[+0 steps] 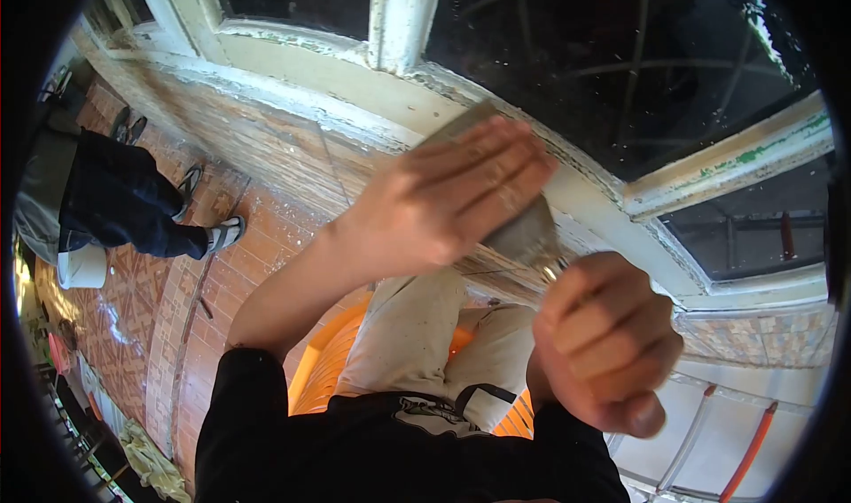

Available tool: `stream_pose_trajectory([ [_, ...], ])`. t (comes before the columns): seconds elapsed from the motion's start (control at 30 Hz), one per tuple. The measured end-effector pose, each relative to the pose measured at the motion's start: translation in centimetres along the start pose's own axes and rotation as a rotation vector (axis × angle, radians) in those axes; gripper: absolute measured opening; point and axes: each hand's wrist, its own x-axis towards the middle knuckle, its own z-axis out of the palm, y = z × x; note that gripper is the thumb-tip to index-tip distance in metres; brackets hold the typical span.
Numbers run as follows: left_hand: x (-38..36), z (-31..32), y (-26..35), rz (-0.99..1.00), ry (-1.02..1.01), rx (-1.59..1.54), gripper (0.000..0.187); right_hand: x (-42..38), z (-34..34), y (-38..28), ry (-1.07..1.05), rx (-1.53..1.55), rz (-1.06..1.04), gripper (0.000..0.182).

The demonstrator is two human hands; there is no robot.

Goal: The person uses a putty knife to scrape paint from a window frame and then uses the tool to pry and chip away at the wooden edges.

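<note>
A peeling window frame (403,24) ran just beside the scraper (523,237), with another person (124,193) well apart. The right hand (612,339) was closed around the handle; the left hand (452,193) partly hid the blade, its grip unclear.

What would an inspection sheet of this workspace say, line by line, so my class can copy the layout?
Surface: window frame, paint worn and patchy; tiled floor, pale flecks
Job's things: scraper, metal blade near the frame, handle hidden
Clutter: crumpled cloth on the left; white bucket beside another person
Hands: left hand laid across the blade; right hand closed around the handle
Cables: nothing seen
Surroundings: orange chair under the worker; other person in sandals
</note>
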Motion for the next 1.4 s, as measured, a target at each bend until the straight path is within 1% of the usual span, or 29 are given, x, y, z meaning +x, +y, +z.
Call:
stream_pose_trajectory([
  [0.03, 0.1, 0.3, 0.4, 0.014, 0.032, -0.037, 0.045, 0.2, 0.0, -0.5, 0.018, -0.022, 0.015, 0.040],
  [0.13, 0.6, 0.7, 0.7, 0.045, 0.032, -0.043, 0.046, 0.6, -0.3, -1.7, 0.036, -0.058, 0.036, 0.038],
  [0.2, 0.9, 0.9, 1.0, 0.038, 0.034, -0.057, 0.046, 0.9, -1.4, -3.1, -0.070, -0.129, 0.116, 0.043],
  [0.23, 1.1, 0.8, 0.9, 0.040, 0.030, -0.064, 0.046, 1.6, -2.3, -3.5, -0.177, -0.116, 0.221, 0.041],
  [0.27, 1.2, 0.4, 0.3, 0.036, 0.031, -0.066, 0.046, 1.3, -3.0, -2.4, -0.178, -0.116, 0.225, 0.041],
  [0.33, 1.1, -1.1, -1.1, -0.064, -0.057, 0.053, 0.046, 1.2, -2.6, 0.9, 0.053, 0.113, 0.210, 0.037],
  [0.4, 1.4, -1.7, -1.3, -0.067, -0.077, 0.060, 0.047, 0.6, -1.4, 0.6, 0.006, 0.023, 0.246, 0.038],
  [0.47, 0.9, -1.9, -1.3, -0.021, -0.062, -0.013, 0.046, 1.1, -0.4, 0.6, -0.017, 0.000, 0.175, 0.040],
  [0.6, 1.7, -1.1, 0.2, 0.008, -0.022, -0.071, 0.044, 2.2, -0.6, -1.5, -0.003, -0.027, 0.151, 0.043],
  [0.67, 2.3, -0.8, 0.7, 0.044, -0.058, 0.001, 0.041, 2.7, -1.3, -2.7, 0.077, -0.004, 0.199, 0.043],
  [0.73, 2.6, 0.0, 1.2, 0.046, -0.023, 0.025, 0.039, 3.1, -1.7, -3.5, 0.094, -0.039, 0.220, 0.043],
  [0.8, 2.8, -0.1, 1.2, 0.049, 0.004, 0.056, 0.037, 3.7, -1.9, -3.6, 0.177, 0.000, 0.263, 0.043],
  [0.83, 3.1, -0.8, 1.0, -0.001, -0.072, 0.026, 0.038, 4.3, -2.1, -3.4, 0.005, 0.122, 0.370, 0.041],
  [0.87, 3.2, -1.3, 1.0, -0.051, -0.151, -0.007, 0.039, 4.5, -2.2, -2.5, 0.009, 0.120, 0.373, 0.041],
  [0.9, 2.8, -1.4, 0.6, -0.048, -0.158, -0.015, 0.039, 4.4, -2.0, -1.4, 0.058, 0.129, 0.403, 0.039],
  [0.93, 2.3, -1.5, -0.1, -0.057, -0.111, 0.008, 0.039, 4.2, -1.8, -1.0, 0.107, 0.135, 0.430, 0.038],
  [0.97, 2.4, -1.5, -0.7, -0.055, -0.059, 0.038, 0.038, 4.1, -1.6, -1.2, 0.021, 0.083, 0.425, 0.038],
  [1.07, 2.7, -1.5, -0.1, -0.044, -0.054, 0.002, 0.039, 4.5, -1.4, -1.8, -0.018, 0.077, 0.380, 0.037],
  [1.1, 2.8, -1.2, 0.1, -0.044, -0.049, 0.013, 0.039, 4.9, -1.1, -2.5, -0.002, 0.062, 0.385, 0.038],
  [1.17, 2.9, -0.6, 0.7, 0.035, -0.001, 0.025, 0.035, 5.2, -1.5, -3.3, -0.006, 0.070, 0.396, 0.039],
  [1.23, 2.8, -0.6, 0.8, 0.028, 0.005, 0.024, 0.034, 5.1, -1.4, -3.5, 0.040, 0.038, 0.393, 0.039],
  [1.3, 2.6, -0.6, 0.8, 0.024, 0.013, 0.018, 0.034, 4.9, -0.7, -2.9, 0.010, -0.006, 0.377, 0.038],
  [1.37, 2.2, -1.1, 0.7, -0.071, 0.001, -0.128, 0.050, 4.7, 0.0, -2.7, -0.040, -0.088, 0.341, 0.037],
  [1.4, 2.1, -1.2, 0.8, -0.064, 0.002, -0.139, 0.050, 4.5, 0.1, -2.8, -0.037, -0.100, 0.338, 0.037],
])
